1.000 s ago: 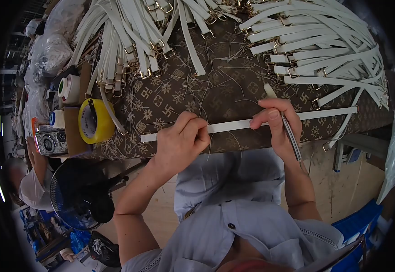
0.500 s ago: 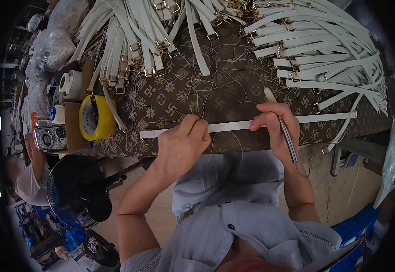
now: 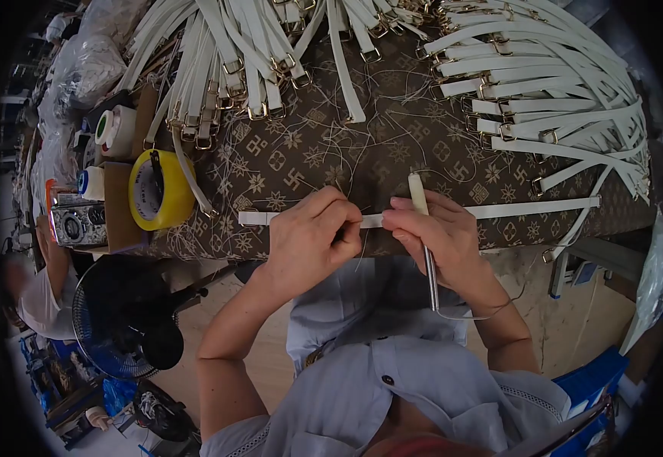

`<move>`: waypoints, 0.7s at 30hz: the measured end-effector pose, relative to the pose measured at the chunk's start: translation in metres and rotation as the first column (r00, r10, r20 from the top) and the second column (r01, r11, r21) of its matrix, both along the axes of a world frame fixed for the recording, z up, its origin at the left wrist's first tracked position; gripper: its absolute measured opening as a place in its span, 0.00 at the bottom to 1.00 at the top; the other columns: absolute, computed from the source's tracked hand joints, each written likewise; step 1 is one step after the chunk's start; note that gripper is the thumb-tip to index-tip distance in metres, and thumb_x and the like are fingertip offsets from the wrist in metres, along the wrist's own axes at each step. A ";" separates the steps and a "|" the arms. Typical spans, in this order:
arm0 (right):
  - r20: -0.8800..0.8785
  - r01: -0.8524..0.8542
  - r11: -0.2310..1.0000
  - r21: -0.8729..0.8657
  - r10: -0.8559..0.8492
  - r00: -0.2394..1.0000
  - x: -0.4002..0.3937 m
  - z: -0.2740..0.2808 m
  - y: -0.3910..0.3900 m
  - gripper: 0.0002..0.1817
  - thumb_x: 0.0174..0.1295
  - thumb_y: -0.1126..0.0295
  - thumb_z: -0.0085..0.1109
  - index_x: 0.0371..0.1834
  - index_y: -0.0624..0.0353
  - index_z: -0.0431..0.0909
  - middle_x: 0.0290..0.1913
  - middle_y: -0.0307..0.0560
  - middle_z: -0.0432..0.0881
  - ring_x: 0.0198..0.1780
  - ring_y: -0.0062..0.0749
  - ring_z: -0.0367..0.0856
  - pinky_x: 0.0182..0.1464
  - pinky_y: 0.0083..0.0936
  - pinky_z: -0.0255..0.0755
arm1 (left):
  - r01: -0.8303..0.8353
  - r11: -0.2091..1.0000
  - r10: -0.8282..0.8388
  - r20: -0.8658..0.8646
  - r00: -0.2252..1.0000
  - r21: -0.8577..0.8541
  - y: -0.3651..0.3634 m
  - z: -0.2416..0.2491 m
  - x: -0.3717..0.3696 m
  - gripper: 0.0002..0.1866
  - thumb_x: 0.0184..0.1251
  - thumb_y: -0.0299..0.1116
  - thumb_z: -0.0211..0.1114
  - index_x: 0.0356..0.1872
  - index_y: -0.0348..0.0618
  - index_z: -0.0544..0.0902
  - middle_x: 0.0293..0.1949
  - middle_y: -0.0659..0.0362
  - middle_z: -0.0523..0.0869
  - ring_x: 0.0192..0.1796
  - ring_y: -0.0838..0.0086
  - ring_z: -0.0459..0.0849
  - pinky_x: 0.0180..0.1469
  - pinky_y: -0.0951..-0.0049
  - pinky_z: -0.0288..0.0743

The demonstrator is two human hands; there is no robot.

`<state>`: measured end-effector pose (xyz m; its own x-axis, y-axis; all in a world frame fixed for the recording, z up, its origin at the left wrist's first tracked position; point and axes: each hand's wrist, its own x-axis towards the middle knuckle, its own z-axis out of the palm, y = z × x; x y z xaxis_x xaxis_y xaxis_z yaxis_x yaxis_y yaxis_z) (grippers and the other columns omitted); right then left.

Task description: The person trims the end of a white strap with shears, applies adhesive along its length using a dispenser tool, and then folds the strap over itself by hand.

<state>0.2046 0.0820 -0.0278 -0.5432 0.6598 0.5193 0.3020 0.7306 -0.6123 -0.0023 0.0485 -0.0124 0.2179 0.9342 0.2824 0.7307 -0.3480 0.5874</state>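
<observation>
The left hand (image 3: 308,236) pinches a white strap (image 3: 533,207) over the desk (image 3: 259,145). The right hand (image 3: 449,238) has fingers curled round a metal-shafted tool (image 3: 430,273), perhaps touching the strap too.

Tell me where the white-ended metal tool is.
In the head view, the white-ended metal tool is right of centre, held in the right hand, beside the left hand.

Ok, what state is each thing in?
Left grip: curled at the white strap.
Right grip: holding the tool.
White strap: laid along the cloth.
Tool: held slanted.
Strap piles: heaped, overlapping.
Yellow tape roll: set down.
Clear plastic: crumpled.
Fan: running or off, unclear.
</observation>
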 end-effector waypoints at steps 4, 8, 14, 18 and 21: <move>0.025 0.010 1.000 0.022 -0.010 1.000 0.000 -0.001 0.000 0.15 0.55 0.71 0.68 0.46 0.54 0.79 0.35 0.43 0.86 0.47 0.38 0.86 0.56 0.41 0.75 | 0.123 0.992 -0.123 0.010 0.992 -0.028 0.004 0.004 -0.008 0.09 0.42 0.24 0.65 0.27 0.45 0.76 0.27 0.62 0.77 0.27 0.68 0.80 0.27 0.70 0.73; 0.079 0.016 0.999 0.038 -0.019 0.997 -0.001 0.003 -0.001 0.14 0.55 0.69 0.69 0.44 0.52 0.79 0.33 0.41 0.86 0.48 0.36 0.85 0.60 0.44 0.71 | 0.148 0.988 -0.150 -0.031 0.988 -0.045 0.006 0.007 -0.012 0.09 0.42 0.24 0.64 0.27 0.45 0.74 0.26 0.61 0.75 0.26 0.67 0.79 0.26 0.69 0.72; 0.102 0.029 0.998 0.049 -0.034 0.994 -0.001 0.002 -0.001 0.13 0.55 0.69 0.68 0.44 0.51 0.79 0.32 0.40 0.86 0.49 0.37 0.85 0.63 0.47 0.67 | 0.195 0.981 -0.194 -0.084 0.977 -0.004 0.009 0.013 -0.019 0.08 0.41 0.22 0.61 0.26 0.43 0.74 0.27 0.59 0.76 0.26 0.65 0.79 0.26 0.68 0.72; 0.095 0.030 0.999 0.036 -0.034 0.995 0.000 0.002 -0.002 0.13 0.56 0.70 0.67 0.44 0.51 0.78 0.33 0.41 0.86 0.51 0.37 0.85 0.63 0.47 0.66 | 0.037 0.985 -0.007 0.180 0.984 -0.166 -0.004 0.017 -0.042 0.10 0.44 0.23 0.61 0.31 0.41 0.79 0.31 0.57 0.79 0.26 0.64 0.79 0.27 0.71 0.73; 0.099 0.026 0.999 0.034 -0.030 0.995 -0.001 0.001 -0.001 0.13 0.56 0.70 0.67 0.44 0.52 0.78 0.35 0.41 0.87 0.52 0.37 0.85 0.63 0.47 0.66 | -0.074 0.989 0.097 0.181 0.979 -0.129 -0.012 0.015 -0.051 0.15 0.45 0.25 0.64 0.39 0.43 0.83 0.34 0.57 0.81 0.29 0.63 0.79 0.30 0.68 0.73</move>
